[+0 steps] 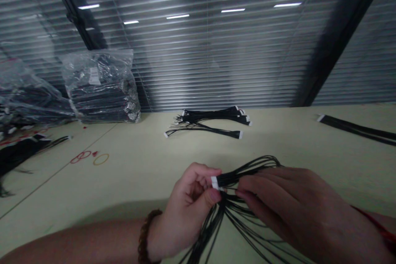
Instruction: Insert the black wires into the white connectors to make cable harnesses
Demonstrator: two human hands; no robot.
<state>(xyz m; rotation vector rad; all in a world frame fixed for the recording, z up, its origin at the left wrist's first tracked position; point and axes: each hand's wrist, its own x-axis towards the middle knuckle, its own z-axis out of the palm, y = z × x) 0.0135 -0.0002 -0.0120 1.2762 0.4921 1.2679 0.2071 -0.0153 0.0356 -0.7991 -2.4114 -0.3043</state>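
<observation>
Black wire harness (227,179) (white connector end (214,182)) hangs looped.

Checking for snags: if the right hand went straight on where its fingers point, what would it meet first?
The bundle of black wires comes first: the right hand's fingertips sit at it, near the white connector, touching or nearly, as depth is unclear. Beyond lies the left hand.

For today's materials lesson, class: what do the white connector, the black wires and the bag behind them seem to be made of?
The connector looks like moulded white plastic, opaque and matt. The wires look plastic-sheathed, thin, flexible and slightly glossy; their cores don't show. The bag looks like clear polythene, judging by its creased, glinting film.
</observation>
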